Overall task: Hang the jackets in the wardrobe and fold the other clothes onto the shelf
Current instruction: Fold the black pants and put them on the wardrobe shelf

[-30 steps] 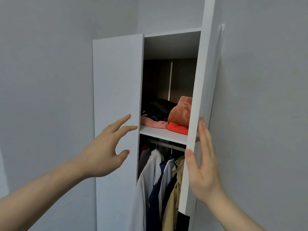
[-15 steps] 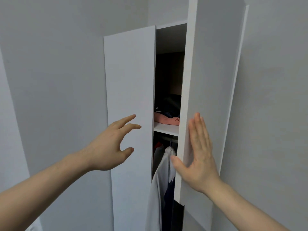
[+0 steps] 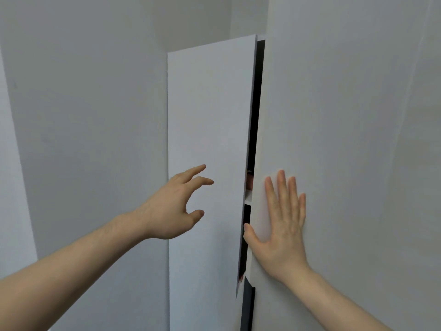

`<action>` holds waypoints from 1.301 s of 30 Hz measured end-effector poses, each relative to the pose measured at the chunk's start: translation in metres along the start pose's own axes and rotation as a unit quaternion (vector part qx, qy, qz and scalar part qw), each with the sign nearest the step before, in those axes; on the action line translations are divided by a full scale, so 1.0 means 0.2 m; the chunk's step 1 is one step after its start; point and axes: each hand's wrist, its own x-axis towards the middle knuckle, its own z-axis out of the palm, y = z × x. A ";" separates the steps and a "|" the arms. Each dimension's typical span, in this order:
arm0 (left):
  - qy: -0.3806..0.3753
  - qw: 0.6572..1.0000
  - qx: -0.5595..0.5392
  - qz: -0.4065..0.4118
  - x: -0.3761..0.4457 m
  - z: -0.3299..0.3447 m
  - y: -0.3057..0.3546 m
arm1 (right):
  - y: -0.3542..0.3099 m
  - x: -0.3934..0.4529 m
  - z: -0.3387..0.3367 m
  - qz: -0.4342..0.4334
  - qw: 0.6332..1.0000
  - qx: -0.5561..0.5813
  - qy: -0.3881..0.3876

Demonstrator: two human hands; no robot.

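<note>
The right hand (image 3: pixel 280 225) lies flat, fingers straight and together, pressed on the right wardrobe door (image 3: pixel 334 139). The left hand (image 3: pixel 175 206) hovers spread and loosely curved before the left door (image 3: pixel 207 115), holding nothing (contact unclear). Between the doors only a dark slit shows, with the white shelf edge (image 3: pixel 248 199) and a pink scrap of folded clothing (image 3: pixel 249 181) above it. Judging by this, storing looks finished; only shutting remains.

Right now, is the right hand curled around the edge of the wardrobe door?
No, the right hand lies flat with straight fingers against the face of the right door, beside the narrow gap.
</note>
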 end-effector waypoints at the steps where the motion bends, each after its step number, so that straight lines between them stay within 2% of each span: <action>1: -0.003 1.000 -0.002 -0.004 0.02 0.01 -0.04 | 0.00 0.02 0.06 0.007 1.000 -0.011 -0.002; 8: -0.034 0.997 -0.017 -0.064 0.04 0.11 -0.26 | 0.03 0.17 0.40 0.053 0.995 -0.080 -0.025; 16: -0.032 0.997 0.022 -0.073 0.00 0.03 -0.42 | 0.12 0.27 0.62 0.078 0.984 -0.154 -0.052; 21: -0.038 0.996 0.028 -0.073 0.04 0.03 -0.45 | 0.17 0.32 0.69 0.091 0.974 -0.191 -0.079; 32: -0.063 0.996 0.022 -0.063 0.25 0.12 -0.40 | 0.34 0.41 0.73 0.085 0.930 -0.277 -0.227; 39: -0.071 0.995 0.016 -0.070 0.29 0.19 -0.42 | 0.43 0.44 0.79 0.086 0.915 -0.303 -0.251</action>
